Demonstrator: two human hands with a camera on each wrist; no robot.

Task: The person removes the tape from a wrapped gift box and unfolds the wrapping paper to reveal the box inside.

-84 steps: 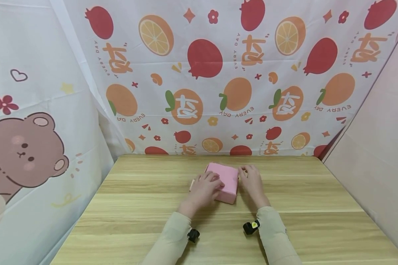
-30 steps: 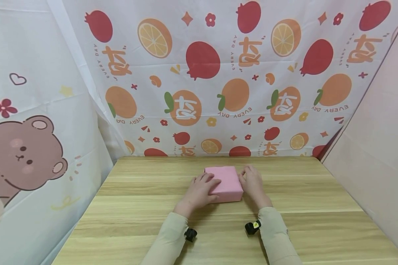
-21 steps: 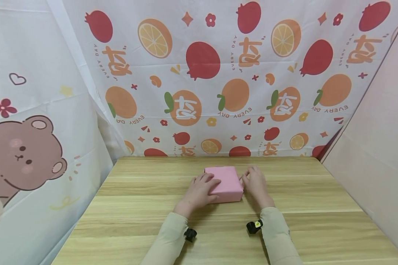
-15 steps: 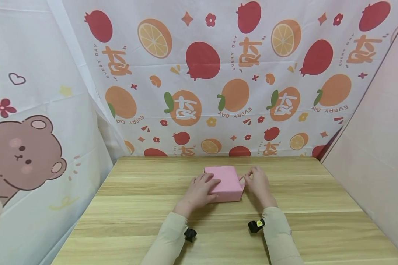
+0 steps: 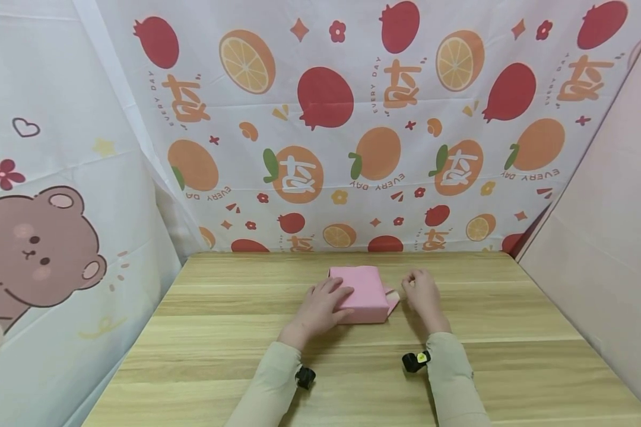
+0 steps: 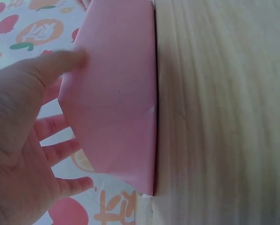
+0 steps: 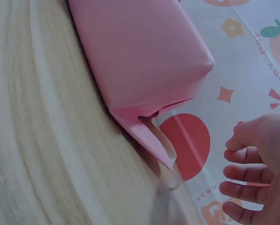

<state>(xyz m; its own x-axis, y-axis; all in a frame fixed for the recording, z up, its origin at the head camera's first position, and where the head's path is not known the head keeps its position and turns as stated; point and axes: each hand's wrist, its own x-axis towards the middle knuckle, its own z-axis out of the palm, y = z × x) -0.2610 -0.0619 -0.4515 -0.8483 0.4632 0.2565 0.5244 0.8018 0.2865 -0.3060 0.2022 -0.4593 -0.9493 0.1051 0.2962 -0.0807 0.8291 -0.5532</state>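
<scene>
A box wrapped in pink paper (image 5: 360, 287) sits on the wooden table in the head view. At its right end a pointed paper flap (image 7: 147, 136) stands out from the box, showing a pale inner side. My left hand (image 5: 320, 308) rests on the box's left part, fingers spread over the top; in the left wrist view its thumb (image 6: 64, 63) lies against a side face. To the right of the flap and apart from it is my right hand (image 5: 423, 296). Its fingers (image 7: 245, 173) are loosely bent, with nothing visible held.
The wooden tabletop (image 5: 235, 350) extends around the box. Behind it hangs a white fruit-print cloth (image 5: 347, 154), with a bear-print cloth (image 5: 37, 249) to the left and a pale cloth (image 5: 609, 231) to the right. Both wrists wear small black cameras.
My right hand has moved away to the right from the box's end, and the paper flap there now sticks outward. Earlier the box was turned straighter; my left hand has stayed on it.
</scene>
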